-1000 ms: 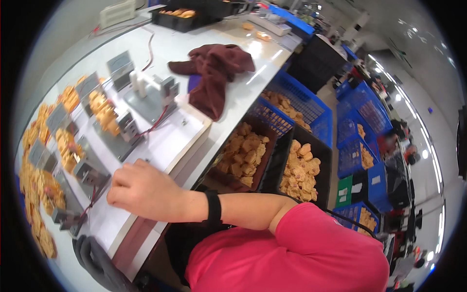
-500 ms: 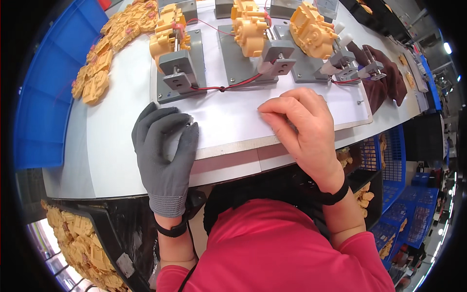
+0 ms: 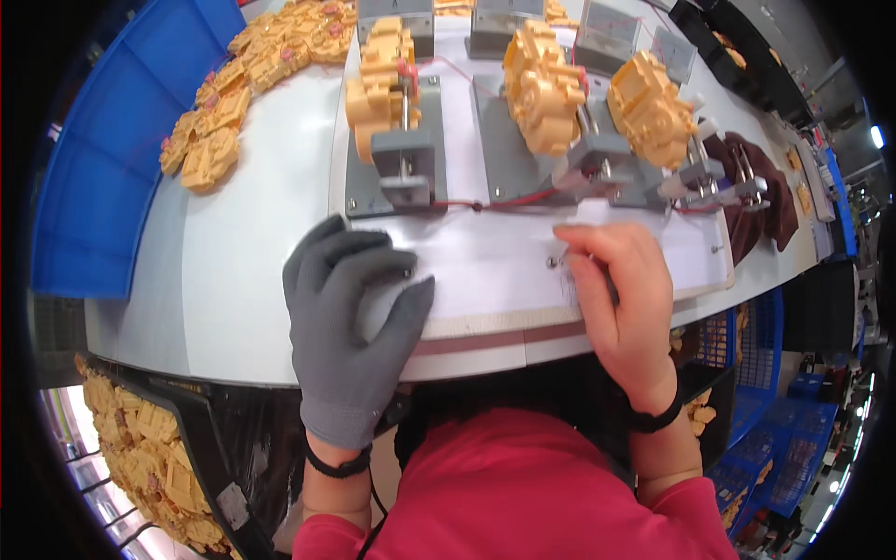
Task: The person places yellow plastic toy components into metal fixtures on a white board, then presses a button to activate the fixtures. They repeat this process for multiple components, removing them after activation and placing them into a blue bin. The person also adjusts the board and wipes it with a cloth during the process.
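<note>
My left hand point(image 3: 359, 313), in a grey knit glove, hovers over the front left part of the white-covered board point(image 3: 467, 322). Its fingers curl loosely, thumb and forefinger apart, and a tiny metal piece point(image 3: 408, 273) shows by the forefinger's tip. Further right is my bare right hand point(image 3: 623, 289), fingers bent and the thumb apart from the forefinger. A small metal screw-like piece point(image 3: 553, 263) lies just left of that thumb. Beyond the hands, three yellow plastic housings point(image 3: 381, 93), point(image 3: 543, 89), point(image 3: 649, 110) sit on grey fixtures point(image 3: 407, 168) with clamps, linked by a red-and-black cable point(image 3: 476, 206).
Many yellow housings point(image 3: 271, 47) are heaped at the back left, beside a large blue bin point(image 3: 121, 159). A dark brown cloth point(image 3: 761, 201) lies at the right, near a small screw point(image 3: 717, 249). A black crate point(image 3: 191, 420) of yellow parts stands at the lower left.
The fixtures and table appear shifted right and lower in the view. The right hand's thumb and forefinger have parted, and the small metal piece now shows beside them. The left hand stays loosely curled.
</note>
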Tool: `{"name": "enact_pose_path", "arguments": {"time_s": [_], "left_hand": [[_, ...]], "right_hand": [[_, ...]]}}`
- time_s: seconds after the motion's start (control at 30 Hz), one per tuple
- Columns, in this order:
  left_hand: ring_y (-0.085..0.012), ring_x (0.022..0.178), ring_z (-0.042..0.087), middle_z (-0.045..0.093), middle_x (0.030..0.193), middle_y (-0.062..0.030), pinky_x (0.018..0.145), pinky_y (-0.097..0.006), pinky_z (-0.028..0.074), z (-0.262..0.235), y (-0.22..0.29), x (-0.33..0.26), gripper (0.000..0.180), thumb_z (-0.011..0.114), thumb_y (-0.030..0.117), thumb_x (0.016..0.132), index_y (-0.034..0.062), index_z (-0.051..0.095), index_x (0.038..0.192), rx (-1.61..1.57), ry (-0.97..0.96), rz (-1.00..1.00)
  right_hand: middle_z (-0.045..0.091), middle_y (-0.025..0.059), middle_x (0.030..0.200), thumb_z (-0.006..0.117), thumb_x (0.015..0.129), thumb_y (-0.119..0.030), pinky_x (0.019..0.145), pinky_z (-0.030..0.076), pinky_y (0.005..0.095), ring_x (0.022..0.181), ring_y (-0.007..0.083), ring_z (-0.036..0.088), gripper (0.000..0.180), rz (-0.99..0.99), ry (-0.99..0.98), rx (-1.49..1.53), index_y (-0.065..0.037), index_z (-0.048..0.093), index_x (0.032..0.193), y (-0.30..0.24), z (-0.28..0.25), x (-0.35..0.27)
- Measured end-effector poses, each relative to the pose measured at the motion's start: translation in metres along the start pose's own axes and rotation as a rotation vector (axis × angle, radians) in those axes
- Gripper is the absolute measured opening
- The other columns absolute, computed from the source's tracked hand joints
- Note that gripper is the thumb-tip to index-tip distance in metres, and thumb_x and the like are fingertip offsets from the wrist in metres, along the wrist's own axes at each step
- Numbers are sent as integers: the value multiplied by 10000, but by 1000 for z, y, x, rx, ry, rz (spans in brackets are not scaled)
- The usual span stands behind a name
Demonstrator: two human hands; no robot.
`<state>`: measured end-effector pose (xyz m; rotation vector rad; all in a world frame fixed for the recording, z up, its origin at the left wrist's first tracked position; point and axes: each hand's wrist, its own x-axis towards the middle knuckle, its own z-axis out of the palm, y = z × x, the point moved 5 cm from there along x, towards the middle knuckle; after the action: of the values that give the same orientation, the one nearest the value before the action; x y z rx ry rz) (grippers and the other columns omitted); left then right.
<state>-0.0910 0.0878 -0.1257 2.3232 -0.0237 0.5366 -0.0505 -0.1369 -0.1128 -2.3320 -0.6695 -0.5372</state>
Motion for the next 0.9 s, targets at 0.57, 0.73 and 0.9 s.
{"name": "enact_pose_path", "arguments": {"time_s": [0.57,0.73,0.9], "left_hand": [[-324,1229,467,514,1202,-165,1078,-413,325,-2,-5,0,136,599,47,855,-16,610,975,-62,-141,-203],[-307,1194,473,507,1205,-172,1068,-404,335,2,-11,-1,163,594,99,884,-22,609,992,-12,-174,-257],[-294,1188,472,505,1191,-166,1061,-403,338,2,-18,-7,175,592,121,906,-22,616,1005,-34,-136,-268]], "right_hand": [[635,-17,887,796,726,-81,672,415,337,744,194,569,351,-24,-18,-41,-150,724,1062,3,-1,4],[599,-65,865,750,775,-118,643,397,283,726,138,545,251,-8,-1,-94,-165,703,1017,2,1,4],[598,-73,861,758,768,-121,632,387,277,710,128,537,250,-11,-4,-113,-169,709,1008,1,4,3]]}}
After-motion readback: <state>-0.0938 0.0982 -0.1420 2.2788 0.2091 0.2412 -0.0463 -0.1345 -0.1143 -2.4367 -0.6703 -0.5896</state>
